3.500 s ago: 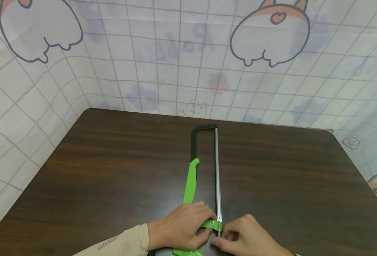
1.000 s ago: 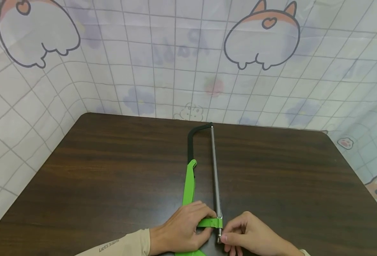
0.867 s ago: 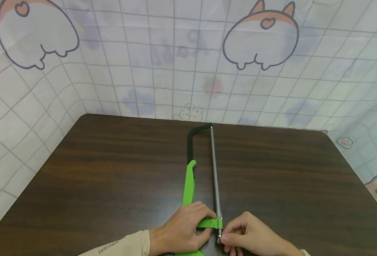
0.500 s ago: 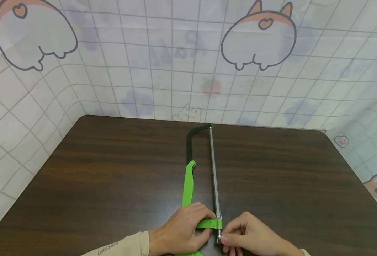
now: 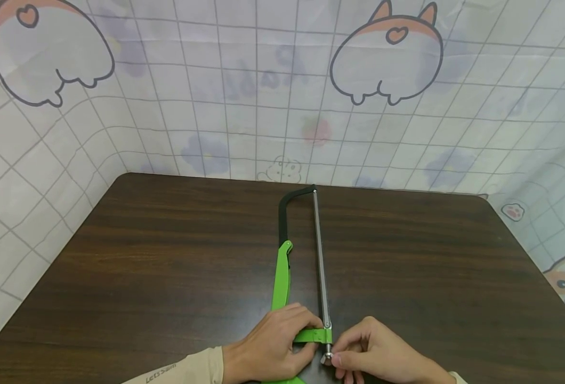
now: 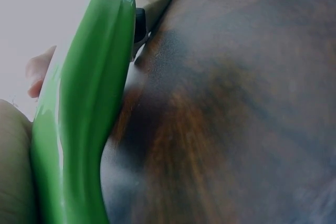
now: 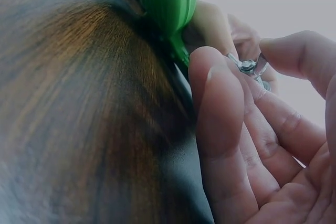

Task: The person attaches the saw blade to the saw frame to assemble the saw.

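Note:
A hacksaw (image 5: 281,280) with a green body and a black front bow lies lengthwise on the table. Its silver blade (image 5: 320,256) runs along the right side, down to a green bracket (image 5: 318,335). My left hand (image 5: 277,344) grips the green frame at this bracket and covers part of it. Below the bracket, a silver wing nut (image 5: 327,358) sits between the thumb and fingers of my right hand (image 5: 378,352). The right wrist view shows the shiny wing nut (image 7: 252,66) at the thumb tip. The green handle (image 6: 86,98) fills the left of the left wrist view.
The dark wooden table (image 5: 167,256) has rounded back corners. Behind it and at both sides hangs a white grid-patterned cloth (image 5: 263,106) with cartoon prints. The saw's front end comes close to the table's back edge.
Compared with the oldest frame, more of the silver fitting shows below the bracket. The wing nut has turned in my right fingers. My left hand stays on the frame; the view has shifted slightly.

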`<state>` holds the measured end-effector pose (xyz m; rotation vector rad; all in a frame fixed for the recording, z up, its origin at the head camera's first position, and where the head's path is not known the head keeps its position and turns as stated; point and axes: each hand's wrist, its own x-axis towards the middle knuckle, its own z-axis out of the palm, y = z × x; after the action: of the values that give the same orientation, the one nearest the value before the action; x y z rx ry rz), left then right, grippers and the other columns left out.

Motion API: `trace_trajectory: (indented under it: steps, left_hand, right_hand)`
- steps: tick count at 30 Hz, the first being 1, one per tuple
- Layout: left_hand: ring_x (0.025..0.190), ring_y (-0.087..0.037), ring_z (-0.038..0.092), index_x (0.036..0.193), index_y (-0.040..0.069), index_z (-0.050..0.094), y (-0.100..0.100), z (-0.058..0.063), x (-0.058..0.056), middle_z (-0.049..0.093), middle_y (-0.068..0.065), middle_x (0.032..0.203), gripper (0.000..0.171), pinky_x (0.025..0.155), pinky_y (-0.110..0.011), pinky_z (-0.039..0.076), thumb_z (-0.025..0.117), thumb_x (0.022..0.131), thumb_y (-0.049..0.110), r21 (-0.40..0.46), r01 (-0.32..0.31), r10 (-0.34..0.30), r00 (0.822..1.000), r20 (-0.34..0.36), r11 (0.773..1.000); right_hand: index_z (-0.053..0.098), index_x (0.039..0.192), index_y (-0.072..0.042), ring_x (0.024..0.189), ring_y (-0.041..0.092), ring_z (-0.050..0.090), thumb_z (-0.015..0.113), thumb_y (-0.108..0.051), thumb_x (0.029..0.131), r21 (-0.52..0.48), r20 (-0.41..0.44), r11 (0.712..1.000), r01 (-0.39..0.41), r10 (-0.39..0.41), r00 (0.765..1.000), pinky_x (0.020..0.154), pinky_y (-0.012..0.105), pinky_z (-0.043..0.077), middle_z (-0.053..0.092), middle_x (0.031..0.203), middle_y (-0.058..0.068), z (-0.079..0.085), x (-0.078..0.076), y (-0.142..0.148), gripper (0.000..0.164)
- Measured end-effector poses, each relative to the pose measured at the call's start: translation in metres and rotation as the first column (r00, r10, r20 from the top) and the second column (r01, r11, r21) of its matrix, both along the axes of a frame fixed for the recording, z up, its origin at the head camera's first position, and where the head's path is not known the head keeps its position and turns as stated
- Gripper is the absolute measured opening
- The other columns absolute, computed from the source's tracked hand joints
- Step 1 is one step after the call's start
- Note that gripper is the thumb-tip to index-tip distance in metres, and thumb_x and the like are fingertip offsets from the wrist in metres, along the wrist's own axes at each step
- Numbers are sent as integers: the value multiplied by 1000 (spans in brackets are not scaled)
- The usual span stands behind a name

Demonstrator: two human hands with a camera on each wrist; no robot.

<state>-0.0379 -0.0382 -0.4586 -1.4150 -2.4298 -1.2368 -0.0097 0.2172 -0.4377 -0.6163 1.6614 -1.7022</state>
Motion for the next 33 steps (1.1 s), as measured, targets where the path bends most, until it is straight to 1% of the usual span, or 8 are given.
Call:
trace_trajectory:
  steps: [2, 5, 8, 10, 13, 16, 22, 33]
  left_hand:
    - [88, 3, 56, 110, 18, 67, 0, 0, 0, 69, 7, 101, 18, 78, -2, 41, 70, 93, 13, -1, -4, 4, 1000, -7, 1000]
    - [89, 2, 57, 110, 18, 68, 0, 1, -1, 69, 8, 101, 18, 80, -2, 42, 71, 93, 13, -10, -12, 12, 1000, -19, 1000]
    - [89, 2, 57, 110, 19, 67, 0, 3, -1, 69, 9, 100, 18, 79, -3, 42, 70, 93, 13, -17, -16, 16, 1000, -19, 1000]
    - [88, 1, 56, 110, 19, 67, -1, 4, -2, 69, 8, 101, 17, 78, -4, 43, 70, 94, 14, -18, -14, 14, 1000, 7, 1000]
    - [87, 1, 55, 112, 19, 68, -1, 5, -3, 69, 8, 102, 17, 77, -4, 43, 69, 96, 15, -17, -9, 9, 999, 34, 1000]
    - [87, 2, 55, 112, 19, 68, -1, 5, -3, 69, 8, 102, 17, 77, -3, 42, 69, 96, 15, -18, -5, 6, 1000, 25, 1000]
    - [88, 3, 55, 109, 19, 68, 0, 6, -2, 69, 9, 100, 16, 78, -2, 41, 70, 94, 13, -7, -8, 8, 1000, -1, 1000]
    - [88, 3, 56, 109, 19, 67, 1, 3, 0, 69, 8, 100, 16, 79, -2, 42, 70, 94, 13, 0, -9, 9, 1000, -9, 1000]
  right_hand:
    - [72, 106, 14, 72, -3, 68, 55, -2, 104, -26, -45, 1000, -10, 9, 999, 57, 25, 58, 61, 84, 45, -2, 0, 0, 23]
    - [73, 104, 12, 70, -3, 68, 58, -2, 103, -13, -38, 1000, -4, 4, 999, 57, 23, 58, 62, 84, 43, -3, -1, -1, 20]
    - [72, 105, 12, 68, 0, 68, 57, -1, 102, -25, -65, 1000, -15, 13, 998, 55, 28, 58, 61, 84, 43, -4, -2, -2, 20]
    - [73, 106, 10, 67, 1, 69, 58, -2, 102, -4, -44, 1000, -8, 8, 999, 56, 26, 59, 62, 85, 43, -2, -3, -2, 19]
    - [72, 107, 12, 69, 0, 69, 57, 0, 102, -29, -77, 999, -20, 18, 997, 54, 30, 59, 62, 85, 43, -2, -4, -1, 20]
    - [73, 106, 11, 71, -3, 68, 57, -3, 103, -19, -87, 1000, -25, 23, 996, 54, 29, 59, 64, 85, 40, -2, -3, -1, 21]
    - [74, 102, 7, 66, -1, 67, 61, -6, 102, -2, -126, 1000, -17, 16, 992, 51, 33, 58, 66, 81, 36, -5, -2, 0, 18]
    - [74, 100, 8, 66, -4, 67, 65, -9, 100, 46, -88, 999, 24, -19, 996, 55, 30, 59, 65, 80, 38, -5, 1, -1, 19]
